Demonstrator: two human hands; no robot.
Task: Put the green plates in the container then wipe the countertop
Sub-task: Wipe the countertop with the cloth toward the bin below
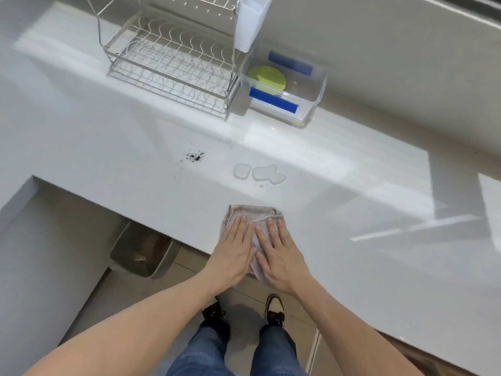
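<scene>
Plates [267,78] of green colour lie inside the clear container [311,109]. Wiping is left: both hands, left [233,256] and right [280,257], press flat on the cloth [253,213]; water puddle [260,173] and dark crumbs [194,156] remain on the tabletop [352,185].

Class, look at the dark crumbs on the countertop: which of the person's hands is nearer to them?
Left. The left hand lies on the cloth, below and slightly right of the crumbs; the right hand lies further right.
</scene>
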